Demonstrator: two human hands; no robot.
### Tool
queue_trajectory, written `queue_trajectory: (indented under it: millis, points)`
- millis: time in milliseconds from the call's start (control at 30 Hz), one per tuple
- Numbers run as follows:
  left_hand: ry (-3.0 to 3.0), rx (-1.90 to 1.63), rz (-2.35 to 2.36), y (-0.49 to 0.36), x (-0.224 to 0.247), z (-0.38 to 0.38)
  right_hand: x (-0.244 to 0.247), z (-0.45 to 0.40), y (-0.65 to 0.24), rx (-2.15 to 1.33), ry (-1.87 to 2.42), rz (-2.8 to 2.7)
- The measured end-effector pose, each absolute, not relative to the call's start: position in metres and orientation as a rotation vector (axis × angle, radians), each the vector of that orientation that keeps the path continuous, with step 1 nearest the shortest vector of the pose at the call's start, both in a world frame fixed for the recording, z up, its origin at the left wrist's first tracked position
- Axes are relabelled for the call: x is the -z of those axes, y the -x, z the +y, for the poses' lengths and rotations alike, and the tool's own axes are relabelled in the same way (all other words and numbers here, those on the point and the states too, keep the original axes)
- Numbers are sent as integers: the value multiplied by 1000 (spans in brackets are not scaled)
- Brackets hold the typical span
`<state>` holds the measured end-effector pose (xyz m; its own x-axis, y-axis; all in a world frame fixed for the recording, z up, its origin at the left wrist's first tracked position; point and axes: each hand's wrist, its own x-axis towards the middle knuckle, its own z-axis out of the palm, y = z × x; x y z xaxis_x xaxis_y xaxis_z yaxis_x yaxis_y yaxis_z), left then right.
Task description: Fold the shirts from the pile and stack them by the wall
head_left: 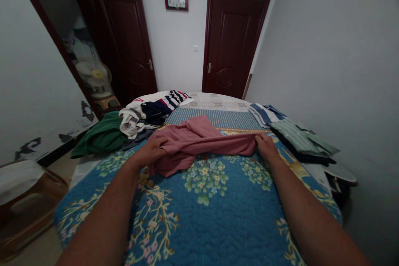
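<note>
A pink garment (pixel 199 141), perhaps a shirt, lies partly on the blue flowered bedspread (pixel 237 208). Its near edge is stretched between my two hands. At the garment's left end, my left hand (pixel 152 149) is closed on the cloth. The fingers of my right hand (pixel 264 144) pinch its right corner, a little above the bed. The far part of the garment lies bunched, with one piece pointing away from me. I cannot make out which part of the garment each hand grips.
Crumpled clothes, a green garment (pixel 99 135) and white cloth (pixel 131 120) among them, lie along the bed's left side. Folded clothes, including a striped green shirt (pixel 302 137), lie at the right edge. A wooden stool (pixel 34 203) stands at left.
</note>
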<state>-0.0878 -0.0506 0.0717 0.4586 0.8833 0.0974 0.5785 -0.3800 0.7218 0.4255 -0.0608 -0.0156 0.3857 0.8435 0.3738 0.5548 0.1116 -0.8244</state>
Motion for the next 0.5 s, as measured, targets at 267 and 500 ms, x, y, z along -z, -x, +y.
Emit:
queue_trajectory:
  millis: [267, 500]
  points:
    - [-1642, -750, 1089, 106, -75, -64, -11, -78, -372, -965, 1216, -1232]
    - [-1746, -733, 1099, 105, -72, -59, 5, -69, -326, -378, 1508, -1767]
